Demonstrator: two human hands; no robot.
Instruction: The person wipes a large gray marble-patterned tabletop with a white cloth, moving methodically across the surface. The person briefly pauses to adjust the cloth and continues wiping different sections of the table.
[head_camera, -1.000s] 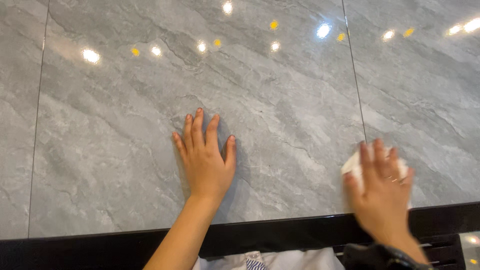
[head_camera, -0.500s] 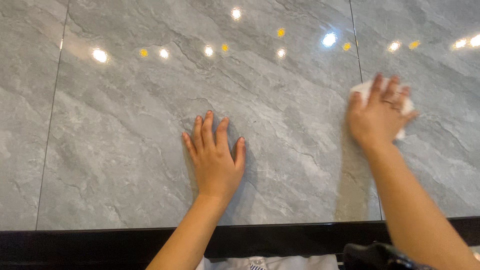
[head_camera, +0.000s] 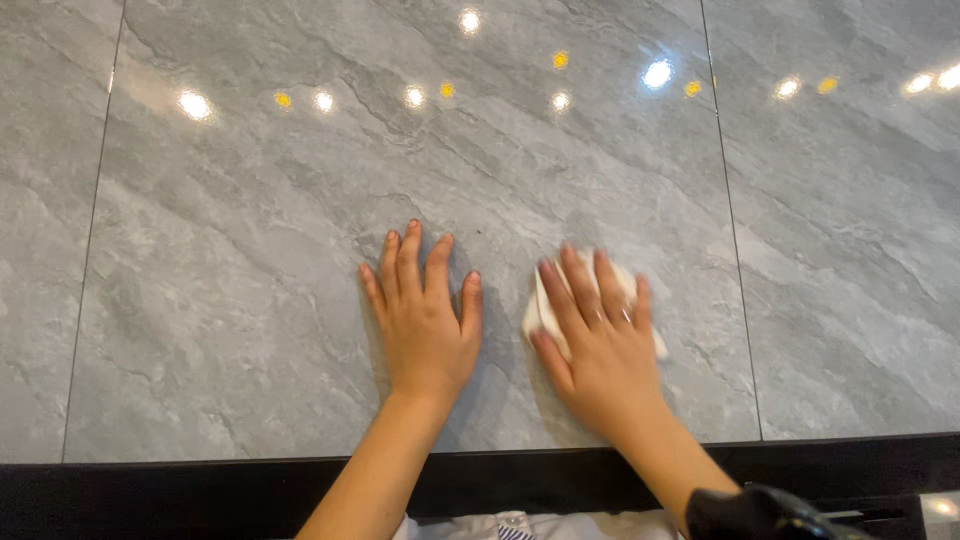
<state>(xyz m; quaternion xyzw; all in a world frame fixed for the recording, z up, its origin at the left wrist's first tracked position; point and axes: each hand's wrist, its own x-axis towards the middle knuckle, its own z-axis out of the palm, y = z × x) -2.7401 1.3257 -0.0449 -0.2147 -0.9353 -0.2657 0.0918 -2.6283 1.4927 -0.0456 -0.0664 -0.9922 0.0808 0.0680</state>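
My left hand lies flat, palm down, on a glossy grey marble-look tabletop, fingers together and pointing away from me; it holds nothing. Just to its right, my right hand presses a small white cloth or tissue onto the surface. The cloth shows at the hand's left edge and beyond its fingertips; the rest is hidden under the palm. A ring sits on one right finger. The two hands are close together but apart.
The tabletop is made of large slabs with thin seams at the left and right. A black edge runs along the near side. Ceiling lights reflect on the far part of the surface.
My right hand with the white cloth swept from the right, first away from me, then left and back toward me, ending beside my left hand. The left hand stayed flat in place.
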